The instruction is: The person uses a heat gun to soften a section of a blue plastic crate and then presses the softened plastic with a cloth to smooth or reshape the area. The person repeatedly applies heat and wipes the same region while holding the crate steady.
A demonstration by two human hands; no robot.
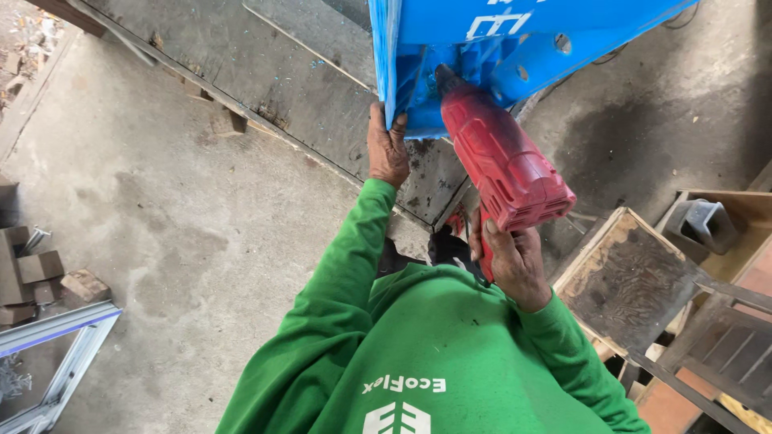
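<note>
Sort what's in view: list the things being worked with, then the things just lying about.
In use:
left hand gripping the blue panel
right hand holding the red power drill
wooden board beneath

Lying about:
wood blocks
metal frame
wooden crates

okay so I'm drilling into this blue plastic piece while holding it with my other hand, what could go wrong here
1. The left hand grips the edge of the blue plastic piece close to where the red drill bites; a slip could hit the fingers.
2. The piece seems steadied only by that hand against the wooden board, so it might twist if the bit jams.
3. The right hand alone holds the drill, so a kick may wrench the wrist.
</note>
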